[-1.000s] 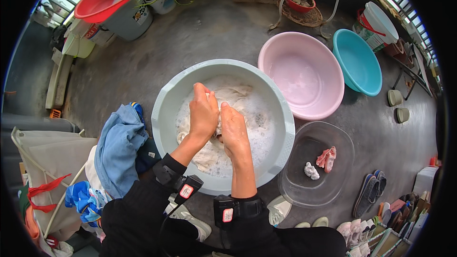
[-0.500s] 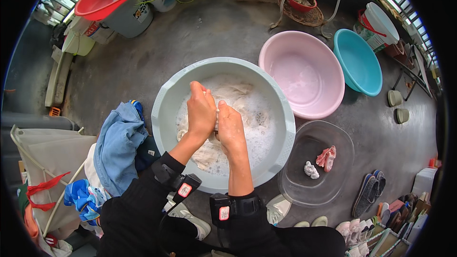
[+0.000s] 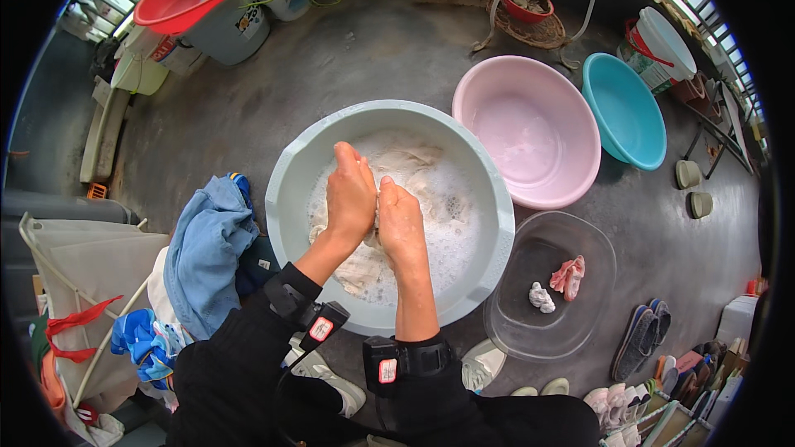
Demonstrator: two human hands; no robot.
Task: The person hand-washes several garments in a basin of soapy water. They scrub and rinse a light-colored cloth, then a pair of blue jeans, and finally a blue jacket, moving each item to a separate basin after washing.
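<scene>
Soapy water and a cream-coloured wet cloth (image 3: 360, 275) fill the middle of a large pale grey-green basin (image 3: 286, 170). Over it, my left hand (image 3: 351, 199) and my right hand (image 3: 402, 222) are side by side, both closed around a bunched part of the cloth. Only a little of that part shows between them; most is covered by my palms and fingers. The rest of the cloth lies spread in the suds below and beyond my hands.
A pink basin (image 3: 469, 108) and a teal basin (image 3: 593, 91) stand at the far right. Nearer, a clear tub (image 3: 517, 327) holds a pink cloth (image 3: 568, 278) and a white cloth (image 3: 542, 298). Blue denim clothing (image 3: 207, 248) is heaped at the left. Grey slippers (image 3: 636, 339) lie at the right.
My hands keep their grip on the cloth in nearly the same place. The whole view has shifted very slightly.
</scene>
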